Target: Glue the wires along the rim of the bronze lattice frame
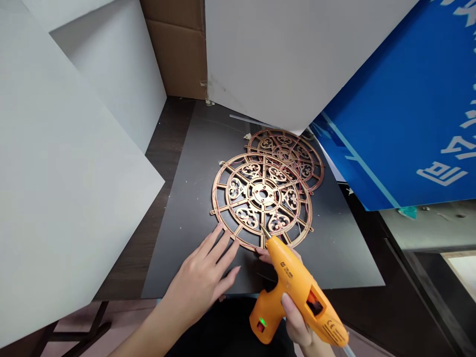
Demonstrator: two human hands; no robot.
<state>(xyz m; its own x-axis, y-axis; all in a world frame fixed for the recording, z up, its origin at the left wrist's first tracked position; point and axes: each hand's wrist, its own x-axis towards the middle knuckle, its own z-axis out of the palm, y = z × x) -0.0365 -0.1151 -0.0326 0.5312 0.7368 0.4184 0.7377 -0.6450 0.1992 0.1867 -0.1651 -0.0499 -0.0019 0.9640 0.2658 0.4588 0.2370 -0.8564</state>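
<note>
Orange glue gun (288,272) gripped in the right hand (296,320), nozzle (266,232) at the front openwork wheel (255,193); left hand (203,267), fingers (219,245) spread, on its near edge; dark board (189,198) under it, second wheel (287,153) behind, white panel (67,198) left, blue sign (401,114) right.

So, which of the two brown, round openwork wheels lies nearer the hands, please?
The front openwork wheel, overlapping the rear wheel, with the left hand at its rim.

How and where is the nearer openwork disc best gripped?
Probably by the left part of the outer rim, approached from the left: the nearer disc lies flat, its rim is narrow enough to pinch, and this stretch is away from the farther disc, which it overlaps, and from the glue gun at the near edge.
</note>
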